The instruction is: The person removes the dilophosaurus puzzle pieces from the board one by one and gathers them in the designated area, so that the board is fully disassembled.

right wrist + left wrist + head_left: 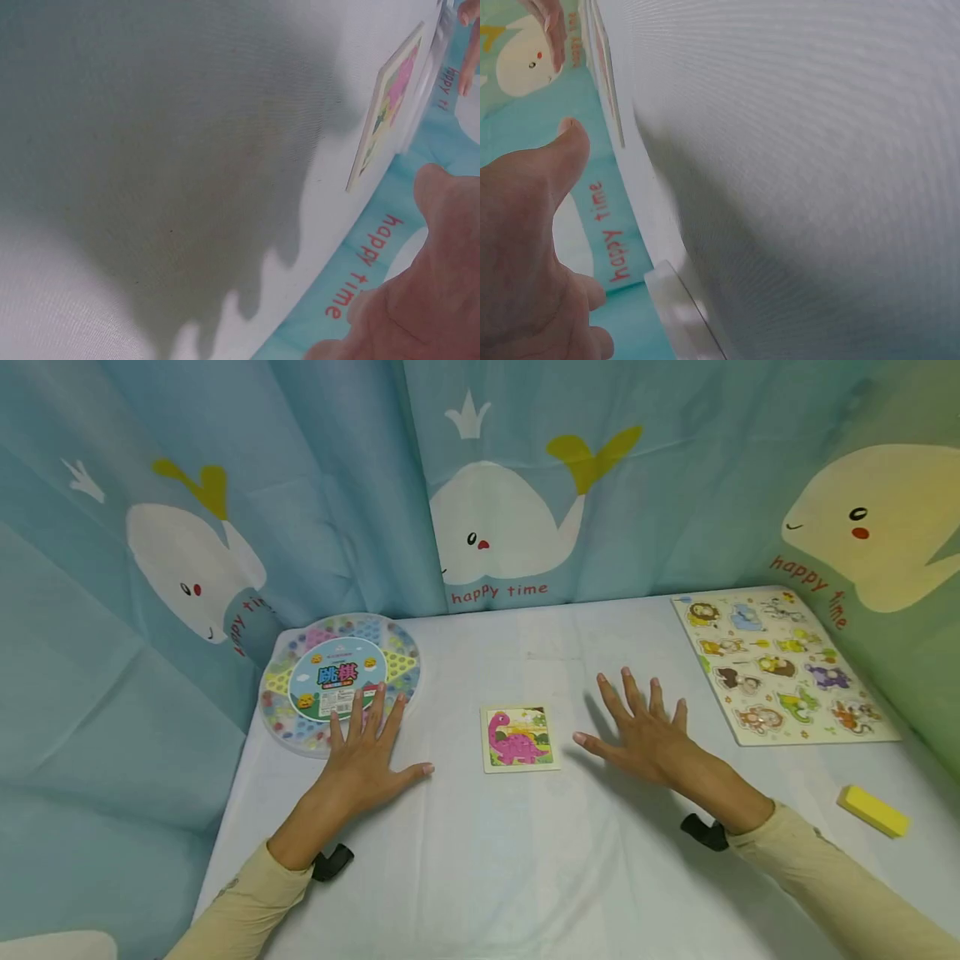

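Pink dinosaur jigsaw [519, 741] is sitting on the counter [487, 860] between the left hand [366, 768] and right hand [647, 739], fingers spread on both, gripping nothing. It looks whole to me, can't spot loose pieces, so I'd guess it's done, nothing left to fit.

White tablecloth [480, 868] bears round game [337, 668], dinosaur puzzle [519, 740], animal board [783, 670], yellow block [873, 812].

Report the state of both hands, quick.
Left hand: open, holding nothing.
Right hand: open, holding nothing.
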`<state>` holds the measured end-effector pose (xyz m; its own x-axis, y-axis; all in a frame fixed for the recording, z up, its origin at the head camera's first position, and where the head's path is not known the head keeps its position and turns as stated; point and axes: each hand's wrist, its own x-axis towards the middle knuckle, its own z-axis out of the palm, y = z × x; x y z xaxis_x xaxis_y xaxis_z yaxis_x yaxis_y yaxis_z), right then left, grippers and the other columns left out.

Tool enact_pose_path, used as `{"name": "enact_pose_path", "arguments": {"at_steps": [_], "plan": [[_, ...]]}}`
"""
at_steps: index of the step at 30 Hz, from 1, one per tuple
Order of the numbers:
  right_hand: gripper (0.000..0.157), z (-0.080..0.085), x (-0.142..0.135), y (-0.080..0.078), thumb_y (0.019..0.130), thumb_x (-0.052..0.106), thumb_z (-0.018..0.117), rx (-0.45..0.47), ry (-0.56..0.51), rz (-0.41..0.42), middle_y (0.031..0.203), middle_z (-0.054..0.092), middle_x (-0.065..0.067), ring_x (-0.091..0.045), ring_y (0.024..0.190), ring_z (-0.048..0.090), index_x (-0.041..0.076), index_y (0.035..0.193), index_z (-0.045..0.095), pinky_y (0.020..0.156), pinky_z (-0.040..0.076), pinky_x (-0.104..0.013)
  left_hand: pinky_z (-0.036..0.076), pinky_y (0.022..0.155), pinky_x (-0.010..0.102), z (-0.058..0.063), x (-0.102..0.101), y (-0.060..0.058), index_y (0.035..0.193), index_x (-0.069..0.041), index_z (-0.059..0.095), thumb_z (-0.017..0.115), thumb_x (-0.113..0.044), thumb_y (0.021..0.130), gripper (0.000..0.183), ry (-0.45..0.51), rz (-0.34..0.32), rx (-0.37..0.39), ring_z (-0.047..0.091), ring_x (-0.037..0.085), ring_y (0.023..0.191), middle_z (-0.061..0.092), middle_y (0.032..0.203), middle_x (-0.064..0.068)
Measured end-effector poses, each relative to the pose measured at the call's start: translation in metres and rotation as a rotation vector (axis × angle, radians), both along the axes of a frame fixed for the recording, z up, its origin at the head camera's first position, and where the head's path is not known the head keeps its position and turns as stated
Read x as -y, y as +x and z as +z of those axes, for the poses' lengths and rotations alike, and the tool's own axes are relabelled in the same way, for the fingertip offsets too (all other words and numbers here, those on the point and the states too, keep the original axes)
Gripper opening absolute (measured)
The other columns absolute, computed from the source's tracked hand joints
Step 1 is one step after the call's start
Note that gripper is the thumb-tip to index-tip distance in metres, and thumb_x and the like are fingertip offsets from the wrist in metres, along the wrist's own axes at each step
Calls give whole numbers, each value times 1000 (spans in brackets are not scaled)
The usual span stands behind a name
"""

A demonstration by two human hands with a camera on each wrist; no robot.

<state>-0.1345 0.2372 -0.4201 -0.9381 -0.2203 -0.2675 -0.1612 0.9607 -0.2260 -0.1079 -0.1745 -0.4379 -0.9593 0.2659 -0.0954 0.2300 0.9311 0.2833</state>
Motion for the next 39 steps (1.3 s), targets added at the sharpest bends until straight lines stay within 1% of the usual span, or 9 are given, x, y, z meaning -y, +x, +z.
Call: {"name": "enact_pose_path", "arguments": {"at_steps": [8, 12, 16, 19, 21, 24, 28, 33, 39], "plan": [[108, 3, 5, -4, 96, 85, 38, 21, 6, 0, 175, -11, -25, -65, 153, -8, 20, 171, -6, 110, -5, -88, 1, 122, 76, -2, -2, 0, 171, -11, 13, 67, -68, 93, 110, -19, -42, -38, -7, 46, 162, -2, 177, 19], [108, 8, 12, -9, 97, 83, 39, 36, -1, -2, 174, -7, -28, -67, 152, 1, 19, 170, -8, 111, 1, -88, 3, 125, 73, 1, -5, -1, 170, -10, 15, 68, -65, 94, 108, -9, -70, -32, -3, 45, 163, 1, 177, 21], [102, 12, 26, -17, 103, 68, 51, 13, -37, 29, 173, 6, -31, -64, 153, 14, 15, 171, -4, 113, 8, -86, 4, 127, 69, 5, -14, -2, 170, -9, 17, 68, -63, 95, 105, 12, -104, -17, 1, 45, 163, 6, 176, 21], [96, 13, 39, -22, 105, 44, 64, -29, -87, 84, 172, 19, -29, -55, 155, 22, 11, 171, 3, 118, 11, -81, 10, 127, 68, 7, -23, -4, 169, -8, 21, 66, -60, 98, 100, 11, -145, -5, 8, 46, 162, 10, 176, 22], [95, 12, 49, -24, 102, 29, 72, -56, -137, 124, 171, 26, -27, -49, 156, 26, 9, 171, 9, 121, 16, -75, 15, 127, 67, 8, -30, -5, 168, -7, 23, 65, -57, 100, 95, 5, -172, 9, 13, 46, 161, 13, 175, 22], [95, 9, 65, -27, 98, 17, 78, -70, -197, 159, 168, 34, -24, -46, 154, 33, 10, 170, 16, 123, 25, -67, 20, 127, 64, 9, -43, -5, 168, -7, 24, 62, -54, 103, 89, -13, -205, 40, 17, 45, 161, 17, 175, 21], [88, 3, 86, -31, 97, 15, 78, -67, -260, 167, 161, 46, -21, -44, 148, 43, 12, 168, 27, 121, 33, -64, 27, 126, 59, 8, -58, -2, 168, -9, 26, 60, -51, 106, 83, -6, -254, 80, 23, 43, 160, 19, 174, 20], [76, -6, 105, -31, 95, 15, 80, -108, -269, 223, 148, 59, -19, -41, 137, 54, 10, 161, 43, 112, 42, -64, 37, 120, 59, 5, -73, 3, 167, -11, 31, 60, -50, 106, 78, -2, -306, 113, 31, 44, 157, 24, 172, 23], [65, -14, 113, -27, 96, 13, 79, -155, -250, 313, 136, 67, -15, -38, 124, 62, 8, 155, 52, 98, 50, -58, 37, 121, 58, 2, -83, 7, 166, -15, 36, 59, -52, 106, 74, -47, -344, 122, 30, 44, 157, 26, 172, 22]]}}
